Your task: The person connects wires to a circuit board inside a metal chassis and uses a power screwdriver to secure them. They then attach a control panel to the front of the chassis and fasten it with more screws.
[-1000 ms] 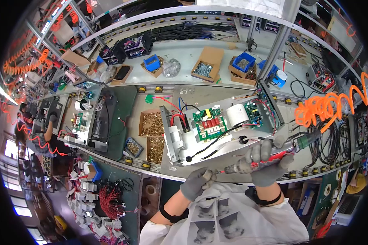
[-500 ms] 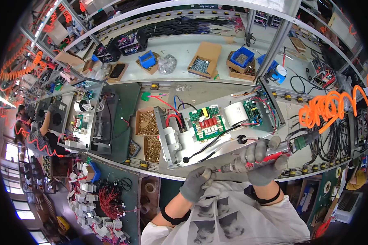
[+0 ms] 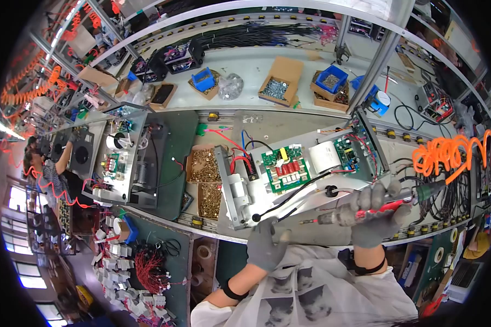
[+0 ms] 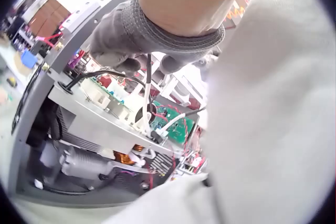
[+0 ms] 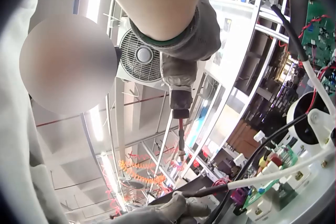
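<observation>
Right hand (image 3: 372, 220) gripping driver (image 3: 333, 218), pale garment (image 3: 256, 291) with dark prints (image 3: 278, 312)

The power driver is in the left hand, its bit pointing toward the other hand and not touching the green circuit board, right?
Not quite: the head view shows the power driver in the right hand. Its bit does point toward the other hand, the left hand, and does not touch the green circuit board.

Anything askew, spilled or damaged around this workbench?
Nothing looks spilled or damaged. The open metal chassis sits at an angle to the front edge of the bench, slightly askew, though that may suit the work.
</observation>
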Demonstrator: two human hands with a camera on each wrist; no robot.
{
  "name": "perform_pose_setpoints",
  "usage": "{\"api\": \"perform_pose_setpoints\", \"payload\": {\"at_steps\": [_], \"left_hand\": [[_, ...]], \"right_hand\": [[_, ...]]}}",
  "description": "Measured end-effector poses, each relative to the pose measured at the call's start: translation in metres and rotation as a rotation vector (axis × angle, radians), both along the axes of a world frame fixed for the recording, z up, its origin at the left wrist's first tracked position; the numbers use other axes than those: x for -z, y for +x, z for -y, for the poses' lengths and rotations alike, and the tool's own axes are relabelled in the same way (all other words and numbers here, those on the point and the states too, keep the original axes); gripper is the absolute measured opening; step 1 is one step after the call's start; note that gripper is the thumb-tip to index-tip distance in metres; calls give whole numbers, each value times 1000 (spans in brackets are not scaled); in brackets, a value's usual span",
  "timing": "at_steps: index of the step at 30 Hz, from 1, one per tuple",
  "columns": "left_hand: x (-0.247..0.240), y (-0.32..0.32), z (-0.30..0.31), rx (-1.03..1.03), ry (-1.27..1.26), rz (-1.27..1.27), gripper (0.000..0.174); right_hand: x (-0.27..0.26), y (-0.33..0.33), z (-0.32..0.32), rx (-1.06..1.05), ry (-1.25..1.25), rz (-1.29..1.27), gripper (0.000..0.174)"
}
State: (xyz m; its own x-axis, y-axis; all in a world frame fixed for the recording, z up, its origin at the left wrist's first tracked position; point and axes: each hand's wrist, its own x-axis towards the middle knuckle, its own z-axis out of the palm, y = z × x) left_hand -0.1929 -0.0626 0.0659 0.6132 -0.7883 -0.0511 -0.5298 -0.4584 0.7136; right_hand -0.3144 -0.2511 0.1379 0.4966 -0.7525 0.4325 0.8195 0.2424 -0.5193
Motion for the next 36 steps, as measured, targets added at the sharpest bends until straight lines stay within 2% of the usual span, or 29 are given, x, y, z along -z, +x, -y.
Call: {"api": "perform_pose_setpoints", "payload": {"at_steps": [1, 2, 4, 5, 6, 8, 10, 12, 13, 14, 16, 17, 18, 20, 22, 24, 25, 26, 28, 29, 30, 32, 33, 34, 36], "left_hand": [[-5, 8, 16, 141, -254, 308, 29], [-5, 7, 23, 136, -258, 306, 29], [-5, -1, 37, 33, -318, 269, 40], [0, -4, 47, -39, -378, 247, 31], [3, -2, 56, -41, -388, 241, 31], [4, 6, 78, -222, -453, 254, 19], [7, 14, 90, -253, -538, 308, 18], [14, 15, 94, -417, -303, 16, 23], [14, 18, 94, -426, -280, -170, 30], [22, 19, 93, -427, -279, -170, 30], [60, 26, 93, -455, -470, -583, 32], [64, 32, 91, -438, -516, -787, 31], [66, 33, 87, -445, -516, -787, 31], [58, 36, 79, -450, -461, -1122, 27], [61, 34, 74, -389, -495, -1101, 28], [64, 33, 78, -254, -682, -1062, 25], [63, 31, 80, -149, -738, -878, 25], [58, 28, 79, -151, -740, -879, 25], [53, 23, 74, -167, -579, -631, 29], [57, 23, 72, -190, -431, -561, 29], [60, 20, 70, -194, -434, -562, 29], [62, 13, 70, -280, -156, -318, 27], [72, 10, 72, -304, -148, -226, 25], [76, 10, 72, -308, -147, -229, 25], [71, 15, 77, -331, 50, -268, 26]], "right_hand": [[-5, -4, 4, 53, 77, 14, 40], [-6, -7, 10, 49, 72, 12, 40], [-10, -12, 22, 89, 58, -20, 41], [-15, -13, 26, 118, 45, -31, 39], [-17, -15, 29, 120, 35, -36, 39], [-20, -17, 35, 259, 67, -34, 38], [-24, -19, 37, 235, 61, -28, 37], [-23, -19, 36, 232, 33, -41, 37], [-22, -19, 35, 254, 51, -61, 37], [-19, -19, 36, 253, 52, -62, 37], [-14, -18, 39, 215, 65, -58, 36], [-12, -16, 40, 211, 66, -59, 36], [-11, -13, 41, 200, 52, -67, 36], [-8, -6, 43, 181, 36, -76, 36], [-5, 5, 42, 123, 38, -90, 38], [-9, 19, 37, 126, 54, -92, 37], [-10, 24, 37, 108, 25, -90, 37], [-10, 29, 38, 89, -4, -88, 37], [-11, 38, 38, 69, 12, -86, 36], [-12, 44, 37, 73, 11, -109, 36], [-12, 49, 34, 76, 8, -131, 36], [-10, 60, 28, 112, 2, -171, 36], [-9, 65, 26, 111, -48, -242, 37], [-6, 69, 23, 111, -97, -315, 38], [3, 79, 21, 93, -77, -310, 39]]}}
